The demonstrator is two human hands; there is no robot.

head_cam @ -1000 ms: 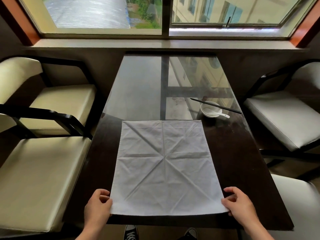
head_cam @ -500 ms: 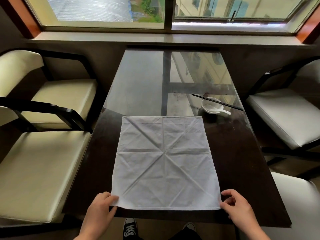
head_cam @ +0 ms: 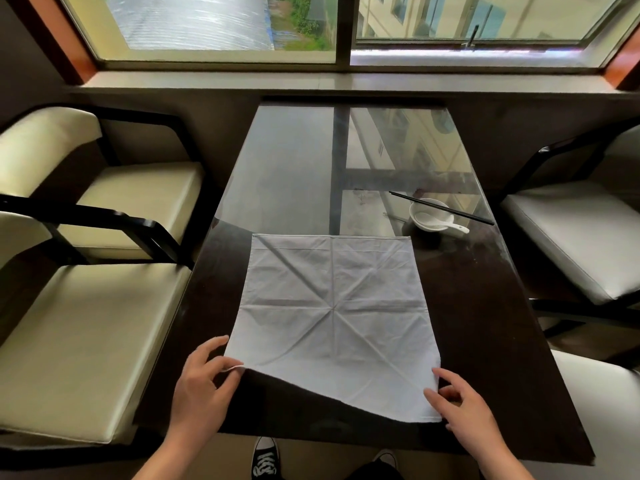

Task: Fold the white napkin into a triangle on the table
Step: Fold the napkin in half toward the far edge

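Note:
The white napkin lies spread on the dark glass-topped table, creased in a star pattern from its middle. My left hand pinches the near left corner and holds it raised off the table, so the near edge slants up toward the left. My right hand rests with its fingers on the near right corner, which stays flat on the table.
A small white bowl with a white spoon and black chopsticks across it stands beyond the napkin's far right corner. Cream-cushioned chairs flank the table, left and right. A window sill runs behind.
My left hand has taken hold of the near left corner and lifted it up and inward; the near edge was straight before. My right hand stays at the right corner.

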